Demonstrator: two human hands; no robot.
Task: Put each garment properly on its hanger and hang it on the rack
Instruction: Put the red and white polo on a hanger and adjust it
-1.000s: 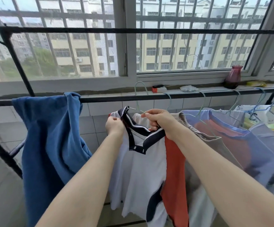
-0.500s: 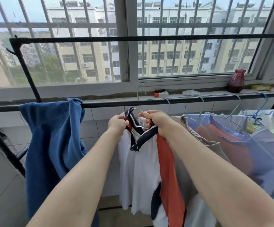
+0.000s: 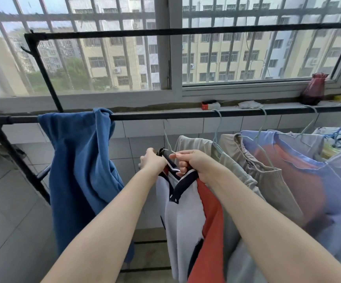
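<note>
A white, orange and navy polo shirt (image 3: 182,219) hangs from both my hands below the black rack bar (image 3: 155,116). My left hand (image 3: 152,160) grips its navy collar on the left side. My right hand (image 3: 194,163) grips the collar on the right together with the pale wire hanger (image 3: 168,142), whose hook rises toward the bar; I cannot tell whether it reaches it. Most of the hanger is hidden inside the shirt.
A blue garment (image 3: 81,170) is draped over the bar at left. To the right hang a beige garment (image 3: 267,180) and a lilac and orange one (image 3: 308,186) on hangers. On the windowsill stand a dark red vase (image 3: 313,89) and a small box (image 3: 210,104).
Both hands have pulled closer together on the collar. The hanger's hook, earlier standing level with the bar, now shows lower beneath it. The view has tilted upward.
</note>
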